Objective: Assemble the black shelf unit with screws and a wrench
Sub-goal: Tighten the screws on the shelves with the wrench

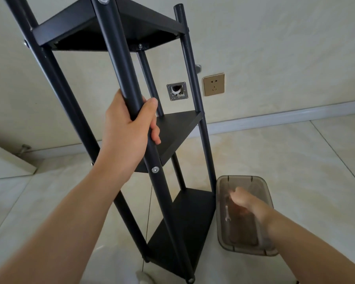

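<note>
Steadying the black shelf unit (172, 136) by a near post, the left hand (129, 128) grips it while the right hand (245, 201), its grip unclear, reaches into the bin (262, 251) on the right, likely for the wrench (227, 213).

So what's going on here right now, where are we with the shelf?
The black shelf unit stands on the tiled floor with three shelves fitted to its poles. The person's left hand grips the front pole and steadies the frame. The right hand reaches into the clear plastic bin beside the shelf, where a small wrench lies; it is blurred, so its grip is unclear.
</note>
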